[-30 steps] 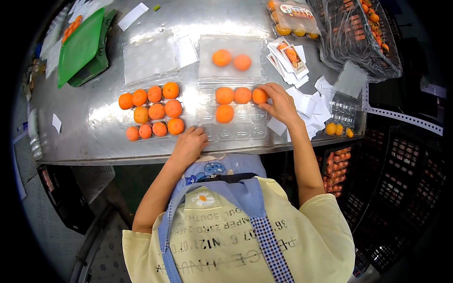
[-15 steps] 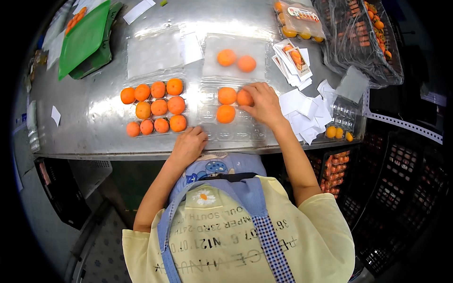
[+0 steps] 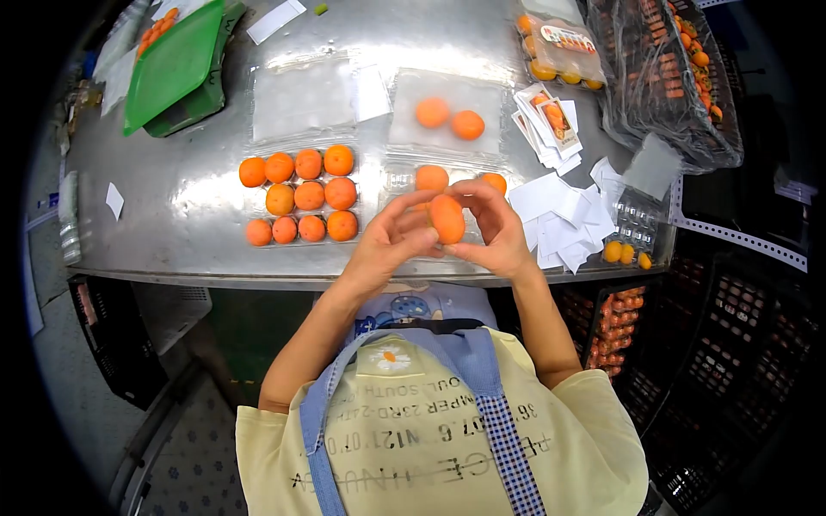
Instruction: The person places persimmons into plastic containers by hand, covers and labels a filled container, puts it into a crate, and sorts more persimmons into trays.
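Both my hands are raised over the near edge of the metal table, around one round orange fruit point(image 3: 446, 219). My right hand point(image 3: 501, 236) grips it from the right with thumb and fingers. From the left, my left hand point(image 3: 389, 242) has its curled fingers and thumb against it. Beneath them is a clear plastic clamshell pack point(image 3: 396, 181), its lid folded back. An orange fruit point(image 3: 432, 177) and another fruit point(image 3: 493, 181) show in its back row; my hands hide much of the rest. Two fruits point(image 3: 467, 125) lie on the lid.
To the left stands an open clear pack point(image 3: 297, 241) with rows of orange fruit. White papers point(image 3: 564, 215) and printed cards point(image 3: 551, 125) lie at right, near a plastic-lined crate point(image 3: 662, 86). A closed fruit pack point(image 3: 559, 52) and a green tray point(image 3: 176, 73) stand farther back.
My right hand has lifted from the pack with a fruit. My left hand has come up from the table edge to meet it. The whole view has shifted slightly.
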A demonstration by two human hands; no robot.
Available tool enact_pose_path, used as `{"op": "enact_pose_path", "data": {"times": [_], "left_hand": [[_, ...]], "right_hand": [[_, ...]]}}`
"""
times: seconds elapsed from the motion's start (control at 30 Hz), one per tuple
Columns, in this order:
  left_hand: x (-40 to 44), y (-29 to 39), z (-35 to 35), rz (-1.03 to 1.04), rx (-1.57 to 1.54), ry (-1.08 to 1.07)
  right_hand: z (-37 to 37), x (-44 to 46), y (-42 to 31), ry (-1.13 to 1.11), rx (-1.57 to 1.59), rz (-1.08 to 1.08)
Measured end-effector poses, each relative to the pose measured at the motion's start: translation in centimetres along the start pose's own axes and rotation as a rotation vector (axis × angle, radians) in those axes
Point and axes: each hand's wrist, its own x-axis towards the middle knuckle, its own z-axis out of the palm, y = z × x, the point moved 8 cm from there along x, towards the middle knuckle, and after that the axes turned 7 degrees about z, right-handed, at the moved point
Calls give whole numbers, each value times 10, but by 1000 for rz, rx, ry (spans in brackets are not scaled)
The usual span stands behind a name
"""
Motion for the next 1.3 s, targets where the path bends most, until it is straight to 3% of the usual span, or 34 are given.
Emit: {"op": "enact_pose_path", "data": {"times": [0.13, 0.33, 0.5, 0.53, 0.63, 0.73, 1.0, 1.3], "left_hand": [[-2, 5, -8, 173, 143, 55], [-15, 32, -7, 501, 614, 149], [-24, 46, 9, 743, 1043, 89], [-23, 45, 8, 721, 1031, 99], [-21, 41, 4, 633, 943, 114], [-17, 36, -1, 527, 762, 95], [-13, 22, -12, 311, 305, -3], [-8, 12, -14, 276, 223, 106]], "right_hand": [[10, 0, -10, -56, -241, -28], [10, 5, 5, -43, 244, 223], [24, -1, 27, -73, 300, 440], [26, -2, 29, -70, 303, 468], [24, 3, 13, -22, 153, 253], [22, 4, 6, 17, 52, 174], [20, 2, 9, 22, 29, 193], [22, 0, -4, 91, -273, -8]]}}
